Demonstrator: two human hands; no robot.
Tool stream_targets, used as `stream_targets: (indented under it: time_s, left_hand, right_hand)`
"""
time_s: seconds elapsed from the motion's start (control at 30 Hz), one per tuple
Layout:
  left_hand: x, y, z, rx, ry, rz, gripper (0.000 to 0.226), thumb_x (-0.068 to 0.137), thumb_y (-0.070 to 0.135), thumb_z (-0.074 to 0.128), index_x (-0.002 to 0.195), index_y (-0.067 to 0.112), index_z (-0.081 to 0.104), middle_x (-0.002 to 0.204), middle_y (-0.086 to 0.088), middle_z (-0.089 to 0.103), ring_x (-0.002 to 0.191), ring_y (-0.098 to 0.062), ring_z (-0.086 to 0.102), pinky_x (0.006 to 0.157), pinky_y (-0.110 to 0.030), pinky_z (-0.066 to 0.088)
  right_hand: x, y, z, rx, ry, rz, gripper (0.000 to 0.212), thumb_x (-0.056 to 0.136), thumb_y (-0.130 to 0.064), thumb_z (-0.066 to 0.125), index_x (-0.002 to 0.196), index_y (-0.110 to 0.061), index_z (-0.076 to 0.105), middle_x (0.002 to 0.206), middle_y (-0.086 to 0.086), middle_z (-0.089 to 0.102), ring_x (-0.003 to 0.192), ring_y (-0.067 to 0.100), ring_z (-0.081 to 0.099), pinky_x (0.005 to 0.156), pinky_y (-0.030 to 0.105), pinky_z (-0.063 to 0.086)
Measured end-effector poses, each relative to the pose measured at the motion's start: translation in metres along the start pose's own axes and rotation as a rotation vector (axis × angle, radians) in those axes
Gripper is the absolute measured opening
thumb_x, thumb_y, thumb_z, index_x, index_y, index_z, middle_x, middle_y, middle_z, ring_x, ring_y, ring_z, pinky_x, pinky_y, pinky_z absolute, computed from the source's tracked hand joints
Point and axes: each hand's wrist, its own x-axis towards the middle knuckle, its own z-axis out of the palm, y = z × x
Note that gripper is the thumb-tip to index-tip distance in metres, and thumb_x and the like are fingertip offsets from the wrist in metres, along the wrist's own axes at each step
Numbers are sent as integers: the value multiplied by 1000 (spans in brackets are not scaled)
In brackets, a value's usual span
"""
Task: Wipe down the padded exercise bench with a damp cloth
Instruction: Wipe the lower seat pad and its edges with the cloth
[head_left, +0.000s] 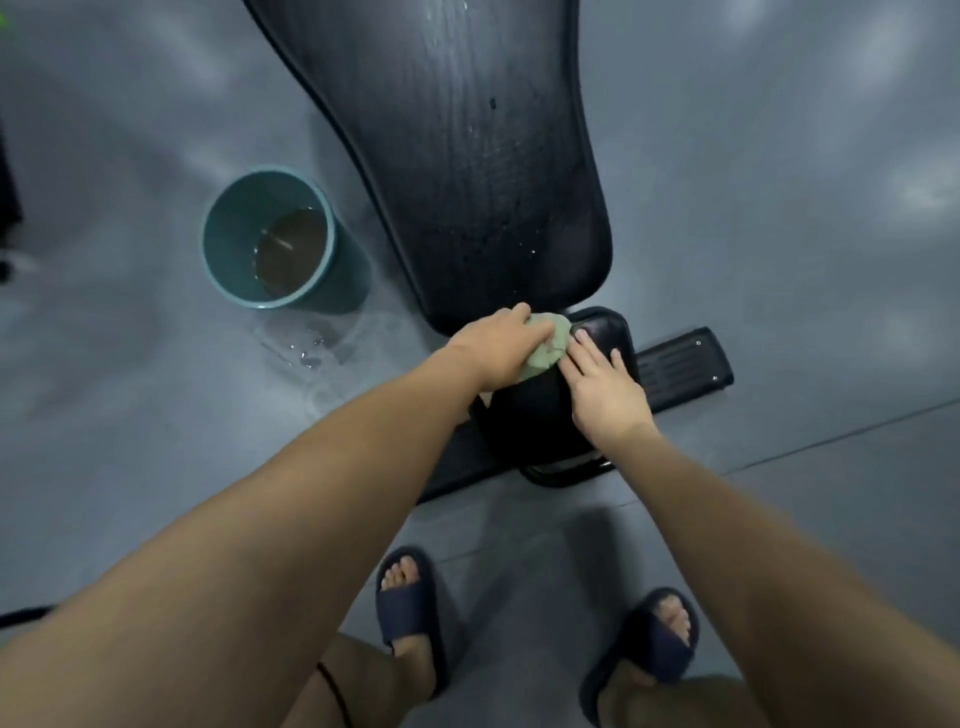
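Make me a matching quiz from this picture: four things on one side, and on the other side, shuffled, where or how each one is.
Things:
1. bucket
2. cloth
3. long pad
4. right hand

States:
A. lying flat on the small pad
B. black, streaked wet
C. on the floor, holding murky water
D. green, gripped by the left hand

Pairs: 1-C, 2-D, 3-B, 4-A
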Motion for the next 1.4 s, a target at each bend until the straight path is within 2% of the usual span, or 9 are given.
stream_targets:
  time_s: [0.1,0.27,0.57,0.67,0.83,1.1,1.23,1.3,1.4]
  left_hand:
    - [-19,3,-18,-196,20,-85,44,87,16,67,126,20,47,106,-3,34,95,-26,44,78,-40,45]
    - [-95,-7,-42,-812,194,-287,21,82,16,60,86,32,47,90,2,60,87,-22,59,70,-31,40]
    - [-242,-111,-195,-1296,255,-444,26,82,27,66,99,7,62,90,-4,68,83,-18,66,77,-36,53]
    - [-281,-140,-248,-1385,490,-584,30,92,42,70,105,16,62,100,-2,72,94,-18,70,90,-39,56]
    - [-387,-157,-365,-1344,509,-626,32,94,40,70,114,17,59,102,-3,69,85,-16,67,66,-27,53]
    - [-480,-241,-500,-856,874,-647,23,88,18,67,110,20,60,103,-2,69,93,-23,63,79,-33,50]
    - [-499,-336,-549,-974,1020,-541,31,90,9,62,117,23,58,97,7,65,89,-19,63,75,-29,52]
    - [-510,-384,-583,-1044,969,-393,31,91,3,61,114,23,60,97,6,66,86,-16,64,78,-29,54]
    - [-520,-429,-634,-1058,710,-177,19,89,14,69,105,21,62,92,2,70,80,-14,63,77,-36,53]
  right_hand:
    - [3,-25,-37,30,-194,107,72,98,-6,35,163,-17,7,171,-5,-5,157,19,-1,127,46,2]
    - [-9,-96,-94,449,-13,160,60,94,-23,53,152,-25,37,142,0,58,125,24,57,99,36,45]
    - [-21,-264,-240,1012,48,277,5,89,-15,61,92,-17,58,83,-7,64,72,1,55,54,7,38]
    - [-15,-305,-312,1224,-35,267,16,89,-11,53,98,-15,65,87,-3,68,75,8,59,60,14,44]
    - [-37,-368,-449,1298,-102,246,13,79,-28,57,83,-18,65,80,-1,64,77,19,58,66,30,43]
    - [3,-499,-586,1005,26,67,17,89,-31,62,100,-20,68,93,3,74,79,19,66,76,33,55]
    - [75,-561,-617,857,-4,98,23,88,-33,57,99,-15,67,95,6,73,89,25,69,87,40,58]
    - [100,-596,-631,688,-112,116,40,89,-38,62,119,-11,60,111,10,72,98,26,70,93,43,56]
    - [122,-652,-664,650,-193,49,111,82,-50,79,160,-13,10,154,7,43,138,23,48,112,33,40]
